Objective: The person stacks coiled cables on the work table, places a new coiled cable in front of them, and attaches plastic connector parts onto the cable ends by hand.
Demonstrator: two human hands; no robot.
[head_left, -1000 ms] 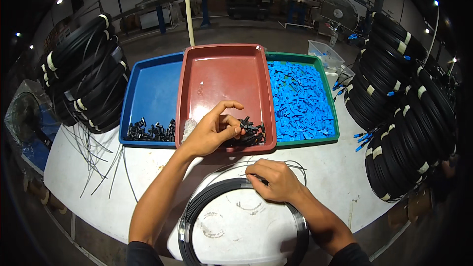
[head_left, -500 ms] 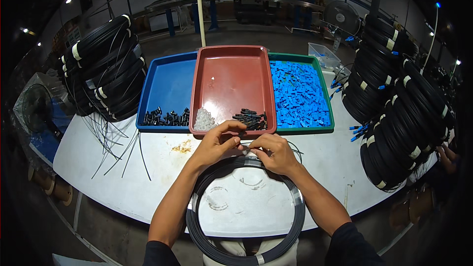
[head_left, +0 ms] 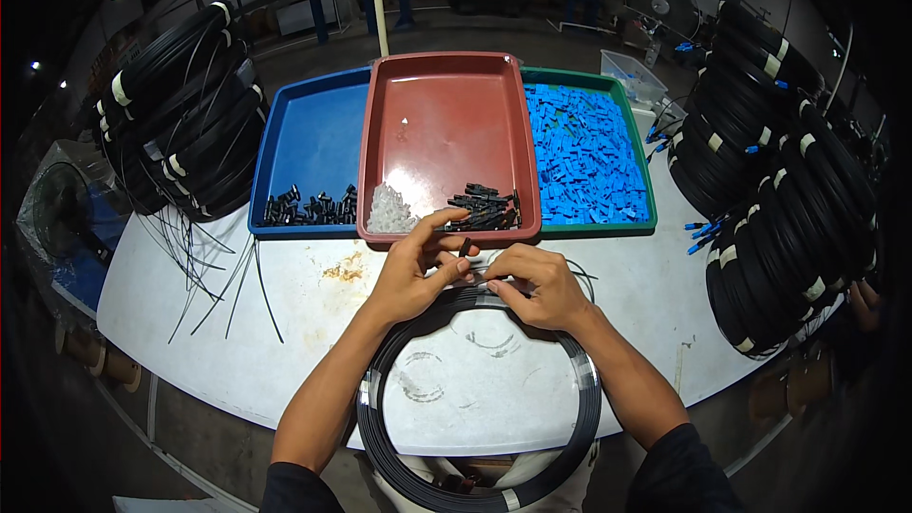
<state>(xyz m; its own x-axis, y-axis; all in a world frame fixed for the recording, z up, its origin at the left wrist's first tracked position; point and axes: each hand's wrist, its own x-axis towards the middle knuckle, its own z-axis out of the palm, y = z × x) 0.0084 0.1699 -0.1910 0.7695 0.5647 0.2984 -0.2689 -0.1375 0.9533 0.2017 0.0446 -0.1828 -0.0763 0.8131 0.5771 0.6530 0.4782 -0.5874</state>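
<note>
A coil of black cable [head_left: 369,423] lies in front of me, partly on the white table and partly past its near edge. Above its far side my left hand [head_left: 418,271] is closed, with a small black connector part [head_left: 465,247] upright between its fingers. My right hand [head_left: 540,285] pinches a thin cable end close to the left fingertips; the tip itself is mostly hidden. A loose loop of thin cable [head_left: 581,272] curves out behind the right hand. Both hands are just short of the red tray [head_left: 446,114].
The red tray holds clear small parts [head_left: 389,211] and black parts [head_left: 483,207]. A blue tray [head_left: 309,147] with black pieces stands left, a green tray [head_left: 654,223] with blue connectors right. Cable coils are stacked at left [head_left: 180,123] and right [head_left: 788,237].
The view has shifted, so the trays sit higher in the picture. The black part now shows between my left fingers. Both hands stay close together above the coil.
</note>
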